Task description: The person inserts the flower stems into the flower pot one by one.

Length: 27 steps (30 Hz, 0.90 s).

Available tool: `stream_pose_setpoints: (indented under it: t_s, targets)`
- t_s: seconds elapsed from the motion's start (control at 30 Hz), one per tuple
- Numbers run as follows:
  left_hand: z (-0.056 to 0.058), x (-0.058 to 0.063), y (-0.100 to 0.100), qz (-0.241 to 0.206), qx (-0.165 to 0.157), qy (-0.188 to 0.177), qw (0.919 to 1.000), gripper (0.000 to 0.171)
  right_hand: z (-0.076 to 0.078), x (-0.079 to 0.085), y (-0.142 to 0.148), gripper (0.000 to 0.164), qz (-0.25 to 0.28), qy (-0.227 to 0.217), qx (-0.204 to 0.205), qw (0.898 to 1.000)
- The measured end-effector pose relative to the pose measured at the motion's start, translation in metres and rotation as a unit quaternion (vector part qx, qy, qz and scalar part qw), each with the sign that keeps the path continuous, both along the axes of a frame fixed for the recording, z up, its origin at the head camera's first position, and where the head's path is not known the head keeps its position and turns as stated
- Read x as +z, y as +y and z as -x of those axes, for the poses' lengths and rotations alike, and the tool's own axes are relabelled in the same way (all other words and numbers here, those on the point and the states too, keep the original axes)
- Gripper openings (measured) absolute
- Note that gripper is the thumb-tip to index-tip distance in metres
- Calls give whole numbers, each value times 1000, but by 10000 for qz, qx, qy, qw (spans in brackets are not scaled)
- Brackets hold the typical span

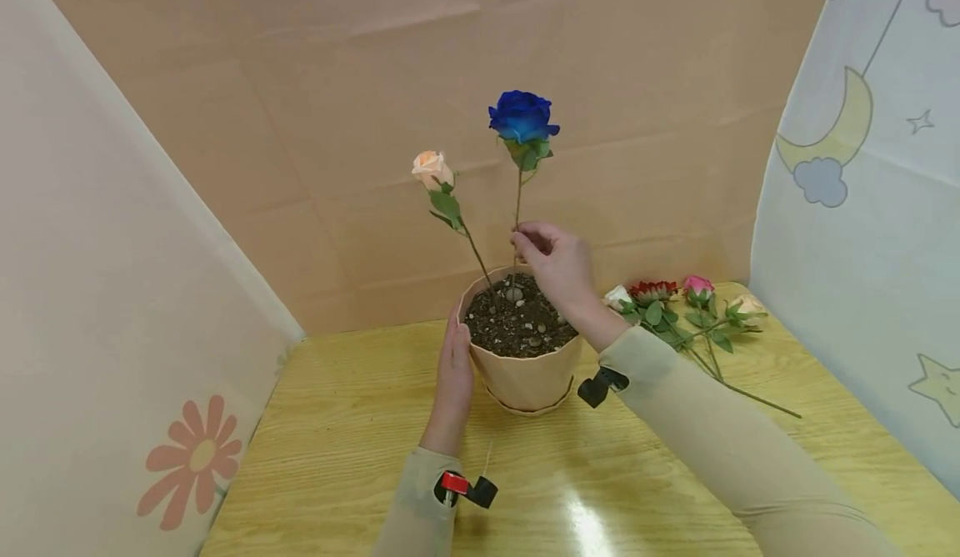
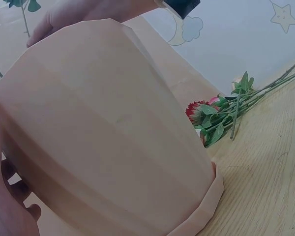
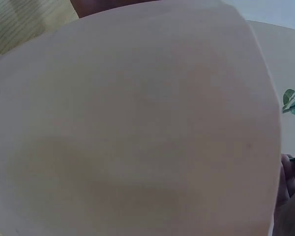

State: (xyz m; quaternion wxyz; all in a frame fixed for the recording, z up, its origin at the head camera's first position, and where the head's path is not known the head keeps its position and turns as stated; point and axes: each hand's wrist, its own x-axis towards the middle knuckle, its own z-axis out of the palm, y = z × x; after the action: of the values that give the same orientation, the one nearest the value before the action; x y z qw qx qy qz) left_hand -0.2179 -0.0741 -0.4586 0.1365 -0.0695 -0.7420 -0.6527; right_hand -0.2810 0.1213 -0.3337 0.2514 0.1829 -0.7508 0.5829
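Observation:
A blue rose (image 1: 522, 117) stands upright above a pale peach flower pot (image 1: 525, 378) filled with dark soil (image 1: 510, 328). My right hand (image 1: 558, 265) pinches its stem between thumb and fingers, a little above the pot's rim. The lower stem reaches the soil near a pebble. To its left, a peach rose (image 1: 432, 171) leans leftward with its stem in the soil. My left hand (image 1: 454, 365) rests along the left side of the pot. In the left wrist view, several of its fingers (image 2: 20, 191) show beside the pot wall.
On the wooden table (image 1: 352, 424), right of the pot, lies a bunch of roses with red (image 1: 652, 291), pink (image 1: 698, 285), white (image 1: 618, 298) and cream (image 1: 746, 305) heads. A saucer (image 1: 528, 411) sits under the pot. Cloth walls stand behind and at both sides.

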Motion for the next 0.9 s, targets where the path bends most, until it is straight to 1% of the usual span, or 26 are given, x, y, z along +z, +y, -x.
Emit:
stream_pose_setpoints:
  t_s: [0.17, 0.37, 0.43, 0.57, 0.7, 0.9]
  targets:
    - [1, 0, 2, -6, -14, 37, 10000, 63, 3, -4, 0, 20, -225, 23, 55, 9997]
    - [1, 1, 3, 11, -35, 131, 9999, 62, 6, -16, 1, 21, -776, -182, -4, 9968]
    - [1, 2, 4, 29, -48, 165, 9998, 62, 7, -18, 1, 22, -942, -184, -41, 9954]
    - [0, 3, 5, 24, -55, 158, 9999, 62, 5, -18, 1, 23, -1183, -108, -93, 9929]
    - [-2, 3, 5, 14, -64, 131, 9999, 62, 3, -17, 1, 21, -1406, -31, -120, 9900]
    - [-4, 3, 6, 39, -25, 131, 9999, 61, 1, -16, 0, 25, -1729, -101, -86, 9848]
